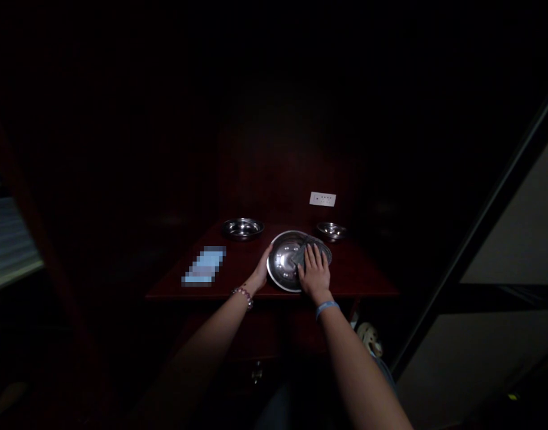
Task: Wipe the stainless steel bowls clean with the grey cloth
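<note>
A shiny metal bowl (285, 263) is tilted up over the dark red table (242, 286), its inside facing me. My left hand (262, 272) grips the bowl's left rim, its fingers mostly hidden behind it. A grey cloth (325, 246) lies over the right side of the bowl. On that cloth my right hand (316, 272) presses with its fingers partly spread, holding it against the metal.
Another metal bowl (243, 229) stands at the table's back left, and a smaller one (331, 231) at the back right. A blurred-out bright rectangle (205, 266) lies at the left. Behind is a white socket panel (323, 199). Below the table is a drawer handle (256, 372).
</note>
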### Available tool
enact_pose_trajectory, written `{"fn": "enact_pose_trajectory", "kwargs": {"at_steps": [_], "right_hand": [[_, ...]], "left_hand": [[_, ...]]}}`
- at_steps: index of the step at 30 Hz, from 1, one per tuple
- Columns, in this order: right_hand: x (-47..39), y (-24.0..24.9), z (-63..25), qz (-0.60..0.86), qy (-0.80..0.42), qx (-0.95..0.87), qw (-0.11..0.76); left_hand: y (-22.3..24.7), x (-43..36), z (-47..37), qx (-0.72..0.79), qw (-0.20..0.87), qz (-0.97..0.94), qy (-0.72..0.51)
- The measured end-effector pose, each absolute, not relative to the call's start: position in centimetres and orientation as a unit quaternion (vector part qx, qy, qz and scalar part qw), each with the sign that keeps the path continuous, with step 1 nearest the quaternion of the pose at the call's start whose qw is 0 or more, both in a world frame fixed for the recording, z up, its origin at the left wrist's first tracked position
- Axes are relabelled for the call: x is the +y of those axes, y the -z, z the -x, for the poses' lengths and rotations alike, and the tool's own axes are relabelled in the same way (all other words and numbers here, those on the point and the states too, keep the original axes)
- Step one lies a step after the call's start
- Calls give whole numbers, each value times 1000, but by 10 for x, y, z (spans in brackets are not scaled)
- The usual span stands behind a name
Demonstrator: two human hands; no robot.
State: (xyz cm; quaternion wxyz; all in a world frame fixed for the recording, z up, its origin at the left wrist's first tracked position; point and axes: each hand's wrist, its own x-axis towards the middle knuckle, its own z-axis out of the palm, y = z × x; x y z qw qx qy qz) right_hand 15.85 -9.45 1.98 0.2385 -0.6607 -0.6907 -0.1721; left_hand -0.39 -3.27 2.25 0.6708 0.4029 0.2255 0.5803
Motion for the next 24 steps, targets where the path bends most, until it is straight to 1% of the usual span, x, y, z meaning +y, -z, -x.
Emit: {"fn": "enact_pose_trajectory", "kwargs": {"at_steps": [7, 12, 15, 19, 24], "right_hand": [[-96, -21, -148, 662, 165, -694, 230], [-97, -27, -138, 644, 163, -714, 220], [-97, -29, -130, 618, 147, -740, 222], [-96, -29, -121, 586, 78, -769, 244], [-97, -31, -111, 508, -67, -803, 304]], "left_hand": [[-14, -23, 2, 218, 695, -420, -541], [-10, -18, 2, 218, 672, -428, -563], [-10, -17, 2, 206, 683, -430, -553], [-10, -19, 3, 207, 678, -423, -564], [-14, -23, 5, 212, 672, -409, -580]]}}
